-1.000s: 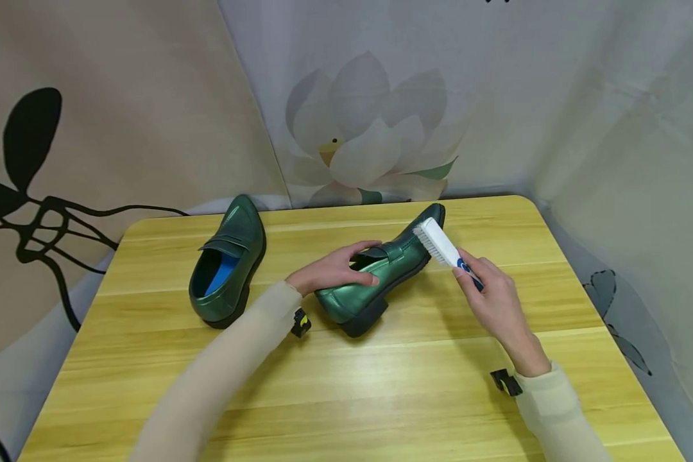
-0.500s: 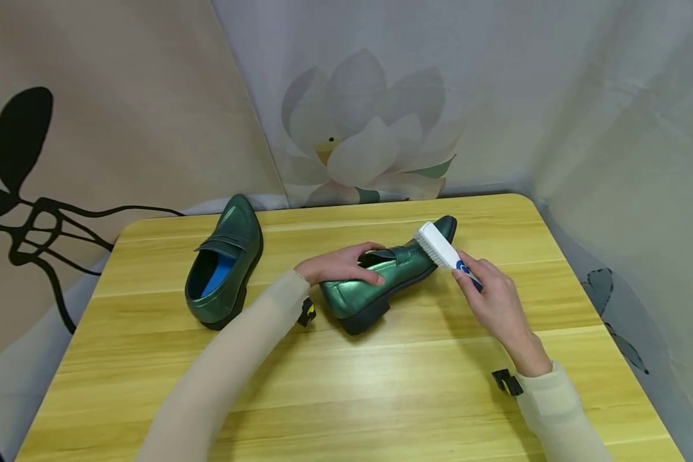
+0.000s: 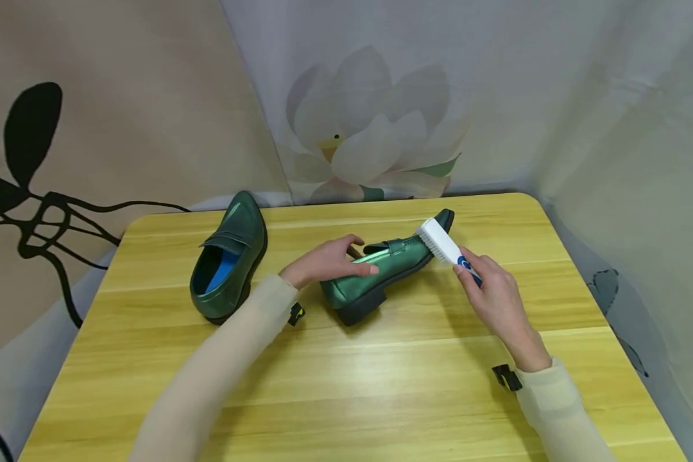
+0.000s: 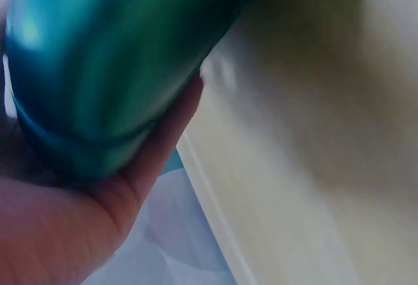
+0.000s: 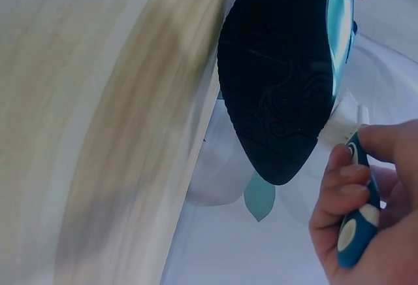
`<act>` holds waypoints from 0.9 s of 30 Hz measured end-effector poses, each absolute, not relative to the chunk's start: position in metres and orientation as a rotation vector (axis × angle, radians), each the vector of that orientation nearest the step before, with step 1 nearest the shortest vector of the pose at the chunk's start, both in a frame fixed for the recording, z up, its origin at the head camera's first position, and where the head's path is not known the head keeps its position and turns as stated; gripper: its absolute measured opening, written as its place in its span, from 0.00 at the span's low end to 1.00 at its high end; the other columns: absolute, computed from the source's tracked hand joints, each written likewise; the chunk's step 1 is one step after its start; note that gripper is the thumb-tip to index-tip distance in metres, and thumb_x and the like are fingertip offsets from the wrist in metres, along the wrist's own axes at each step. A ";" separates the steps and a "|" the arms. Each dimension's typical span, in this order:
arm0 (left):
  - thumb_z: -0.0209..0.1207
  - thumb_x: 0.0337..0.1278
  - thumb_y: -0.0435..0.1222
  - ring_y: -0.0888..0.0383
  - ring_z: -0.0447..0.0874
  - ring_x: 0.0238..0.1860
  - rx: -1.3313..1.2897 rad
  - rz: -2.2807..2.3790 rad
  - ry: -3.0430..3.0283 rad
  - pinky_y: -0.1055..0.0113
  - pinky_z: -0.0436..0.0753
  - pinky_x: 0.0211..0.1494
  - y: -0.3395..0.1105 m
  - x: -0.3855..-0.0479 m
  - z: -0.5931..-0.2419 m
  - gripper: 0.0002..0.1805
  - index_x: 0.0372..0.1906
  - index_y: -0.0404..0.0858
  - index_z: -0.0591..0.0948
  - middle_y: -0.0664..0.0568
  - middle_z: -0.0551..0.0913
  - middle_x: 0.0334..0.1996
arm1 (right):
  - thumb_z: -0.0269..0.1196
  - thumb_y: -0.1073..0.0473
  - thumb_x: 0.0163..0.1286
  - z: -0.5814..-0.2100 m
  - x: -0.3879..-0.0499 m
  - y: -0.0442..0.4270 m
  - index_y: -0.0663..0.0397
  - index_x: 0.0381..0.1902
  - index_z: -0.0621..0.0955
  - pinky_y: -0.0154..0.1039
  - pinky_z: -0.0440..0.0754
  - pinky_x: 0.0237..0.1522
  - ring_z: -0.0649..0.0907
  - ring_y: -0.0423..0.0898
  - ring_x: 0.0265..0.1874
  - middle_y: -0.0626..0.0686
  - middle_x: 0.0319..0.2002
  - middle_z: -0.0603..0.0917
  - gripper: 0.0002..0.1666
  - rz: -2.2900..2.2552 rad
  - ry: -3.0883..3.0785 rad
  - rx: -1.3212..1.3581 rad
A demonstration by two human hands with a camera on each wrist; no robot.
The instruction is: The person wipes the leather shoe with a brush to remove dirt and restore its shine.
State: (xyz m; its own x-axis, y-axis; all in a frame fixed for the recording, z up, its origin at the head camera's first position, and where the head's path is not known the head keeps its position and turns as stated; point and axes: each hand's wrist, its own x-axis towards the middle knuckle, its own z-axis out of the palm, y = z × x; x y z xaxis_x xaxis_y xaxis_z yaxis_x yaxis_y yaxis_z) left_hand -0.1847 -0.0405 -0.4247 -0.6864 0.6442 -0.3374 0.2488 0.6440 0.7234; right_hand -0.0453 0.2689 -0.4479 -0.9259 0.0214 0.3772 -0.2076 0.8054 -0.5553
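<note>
My left hand (image 3: 330, 262) grips a green loafer (image 3: 401, 258) around its heel end, thumb on the near side. In the left wrist view, the shoe's heel (image 4: 98, 69) lies between thumb and fingers. The shoe is tilted, its toe pointing up and right. My right hand (image 3: 499, 305) holds a white and blue brush (image 3: 441, 242) by its handle, bristles against the shoe near the toe. The right wrist view shows the dark sole (image 5: 281, 82), with the brush handle (image 5: 359, 226) in my curled fingers.
A second green loafer (image 3: 231, 256) with a blue insole stands upright at the left of the wooden table (image 3: 346, 398). Behind the table hangs a pale curtain (image 3: 496, 96) with flower and leaf prints.
The held shoe has shifted about in my left hand; its toe is lower and further right than a second ago. My right hand and the brush have barely moved.
</note>
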 end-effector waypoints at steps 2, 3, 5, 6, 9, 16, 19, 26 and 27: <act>0.63 0.65 0.61 0.50 0.76 0.65 0.698 0.939 2.325 0.52 0.76 0.67 -0.047 -0.177 -0.429 0.40 0.70 0.38 0.71 0.46 0.78 0.63 | 0.62 0.59 0.79 -0.448 -0.047 0.268 0.68 0.68 0.76 0.37 0.67 0.20 0.71 0.46 0.21 0.60 0.35 0.82 0.26 0.846 -2.618 0.144; 0.61 0.67 0.60 0.49 0.76 0.64 0.708 0.971 2.346 0.51 0.76 0.67 -0.050 -0.174 -0.431 0.36 0.67 0.38 0.73 0.46 0.79 0.62 | 0.62 0.59 0.78 -0.447 -0.047 0.267 0.68 0.68 0.77 0.37 0.67 0.20 0.71 0.46 0.21 0.61 0.35 0.83 0.26 0.838 -2.616 0.144; 0.58 0.73 0.55 0.48 0.76 0.63 0.706 1.060 2.358 0.50 0.75 0.67 -0.059 -0.166 -0.435 0.29 0.63 0.37 0.76 0.45 0.79 0.61 | 0.62 0.59 0.78 -0.447 -0.049 0.266 0.69 0.68 0.76 0.37 0.67 0.20 0.71 0.46 0.20 0.61 0.35 0.83 0.26 0.831 -2.613 0.144; 0.57 0.75 0.53 0.47 0.76 0.64 0.702 1.106 2.356 0.50 0.74 0.68 -0.064 -0.162 -0.437 0.26 0.61 0.37 0.77 0.45 0.80 0.61 | 0.62 0.59 0.78 -0.447 -0.049 0.266 0.69 0.68 0.77 0.37 0.67 0.20 0.71 0.46 0.20 0.62 0.35 0.83 0.26 0.829 -2.612 0.142; 0.53 0.80 0.47 0.45 0.75 0.66 0.693 1.239 2.327 0.48 0.72 0.70 -0.079 -0.154 -0.443 0.19 0.57 0.36 0.81 0.43 0.79 0.64 | 0.62 0.59 0.79 -0.447 -0.050 0.265 0.69 0.68 0.76 0.37 0.66 0.20 0.70 0.46 0.20 0.62 0.35 0.83 0.26 0.826 -2.618 0.134; 0.51 0.81 0.40 0.46 0.65 0.75 0.644 1.532 2.137 0.47 0.62 0.76 -0.080 -0.147 -0.454 0.15 0.50 0.33 0.83 0.44 0.74 0.71 | 0.62 0.59 0.78 -0.447 -0.049 0.266 0.67 0.68 0.77 0.37 0.66 0.20 0.70 0.47 0.20 0.62 0.36 0.83 0.26 0.845 -2.597 0.106; 0.52 0.81 0.40 0.46 0.63 0.77 0.635 1.599 2.086 0.46 0.59 0.78 -0.076 -0.146 -0.454 0.15 0.47 0.32 0.82 0.45 0.74 0.72 | 0.62 0.60 0.78 -0.447 -0.047 0.267 0.66 0.68 0.77 0.37 0.66 0.19 0.70 0.46 0.20 0.62 0.36 0.83 0.25 0.862 -2.565 0.110; 0.51 0.82 0.41 0.50 0.65 0.75 0.534 1.708 1.973 0.49 0.62 0.76 -0.069 -0.152 -0.454 0.17 0.52 0.31 0.83 0.49 0.75 0.71 | 0.64 0.64 0.76 -0.447 -0.045 0.269 0.66 0.67 0.78 0.36 0.65 0.18 0.70 0.46 0.19 0.60 0.33 0.82 0.25 0.876 -2.493 0.110; 0.51 0.82 0.41 0.51 0.66 0.75 0.524 1.720 1.950 0.50 0.63 0.76 -0.067 -0.153 -0.454 0.17 0.54 0.32 0.83 0.49 0.76 0.71 | 0.64 0.64 0.76 -0.447 -0.045 0.269 0.66 0.67 0.78 0.35 0.65 0.17 0.70 0.46 0.19 0.60 0.33 0.82 0.25 0.876 -2.487 0.110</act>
